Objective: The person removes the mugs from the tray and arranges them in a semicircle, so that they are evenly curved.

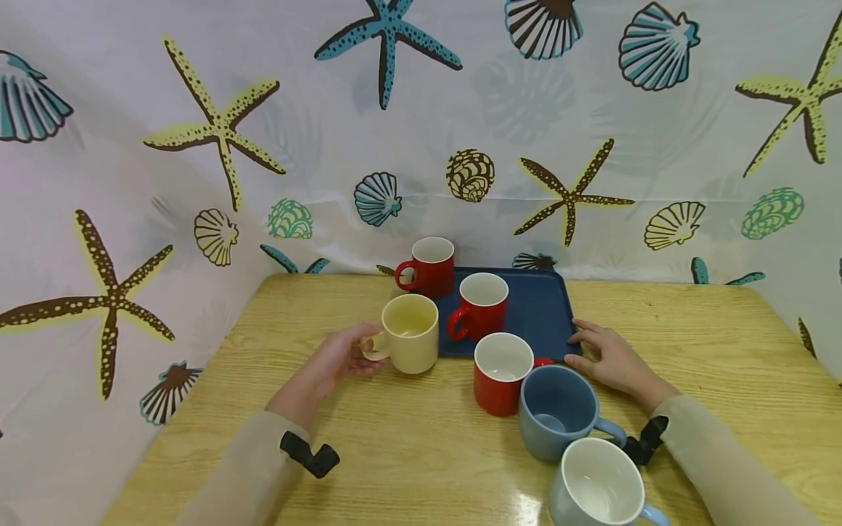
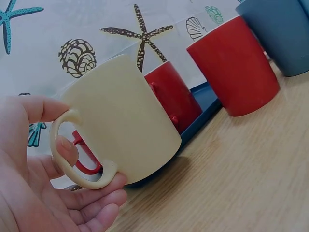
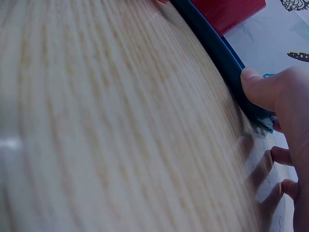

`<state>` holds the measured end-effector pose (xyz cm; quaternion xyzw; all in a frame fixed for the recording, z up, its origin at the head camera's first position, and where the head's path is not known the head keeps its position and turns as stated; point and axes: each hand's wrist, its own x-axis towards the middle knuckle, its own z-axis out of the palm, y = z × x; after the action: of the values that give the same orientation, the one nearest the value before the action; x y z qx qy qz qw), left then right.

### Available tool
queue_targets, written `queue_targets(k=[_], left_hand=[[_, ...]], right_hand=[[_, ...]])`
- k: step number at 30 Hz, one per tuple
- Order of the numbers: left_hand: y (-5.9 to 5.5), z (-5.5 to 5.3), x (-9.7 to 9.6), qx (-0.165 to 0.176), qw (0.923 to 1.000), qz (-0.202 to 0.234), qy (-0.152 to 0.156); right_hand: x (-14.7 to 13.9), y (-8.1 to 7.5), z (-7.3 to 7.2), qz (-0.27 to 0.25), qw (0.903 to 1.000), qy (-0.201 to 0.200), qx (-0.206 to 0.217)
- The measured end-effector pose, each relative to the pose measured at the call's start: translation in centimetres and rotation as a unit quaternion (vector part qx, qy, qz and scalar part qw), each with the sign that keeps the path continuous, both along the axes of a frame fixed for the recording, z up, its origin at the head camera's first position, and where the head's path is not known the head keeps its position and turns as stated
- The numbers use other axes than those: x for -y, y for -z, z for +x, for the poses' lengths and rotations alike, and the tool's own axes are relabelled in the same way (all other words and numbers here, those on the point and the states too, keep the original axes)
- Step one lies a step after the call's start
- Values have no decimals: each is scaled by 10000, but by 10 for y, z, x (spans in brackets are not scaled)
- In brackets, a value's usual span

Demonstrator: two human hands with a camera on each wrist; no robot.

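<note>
My left hand [image 1: 342, 354] holds a pale yellow mug [image 1: 413, 343] by its handle, at the tray's near left corner. In the left wrist view, the thumb and fingers wrap the handle; whether the mug's base touches anything, I cannot tell. A dark blue tray [image 1: 539, 314] bears two red mugs, one at its back left [image 1: 435, 270] and one near its middle [image 1: 485, 313]. Against the tray's near right corner rests my right hand [image 1: 615, 358], with the thumb [image 3: 258, 89] on the rim and the fingers loosely extended beside it.
Just in front of the tray, a third red mug [image 1: 498, 387] stands on the wooden table [image 1: 395, 446]. A blue mug [image 1: 555, 420] and a white mug with a blue handle [image 1: 598, 486] stand nearer, beside the right forearm. A patterned cloth [image 1: 421, 183] hangs behind the table.
</note>
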<state>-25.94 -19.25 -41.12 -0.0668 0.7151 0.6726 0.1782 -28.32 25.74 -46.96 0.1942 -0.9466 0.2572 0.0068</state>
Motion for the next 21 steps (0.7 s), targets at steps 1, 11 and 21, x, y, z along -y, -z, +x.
queue_targets(k=[1, 11, 21], left_hand=[[0, 2, -1, -8, 10000, -4, 29], [12, 18, -7, 130, 9989, 226, 395], [17, 25, -21, 54, 9979, 196, 617]], right_hand=[[0, 0, 0, 7, 10000, 10, 10], [0, 1, -1, 28, 10000, -9, -23], [1, 1, 0, -3, 10000, 9, -51]])
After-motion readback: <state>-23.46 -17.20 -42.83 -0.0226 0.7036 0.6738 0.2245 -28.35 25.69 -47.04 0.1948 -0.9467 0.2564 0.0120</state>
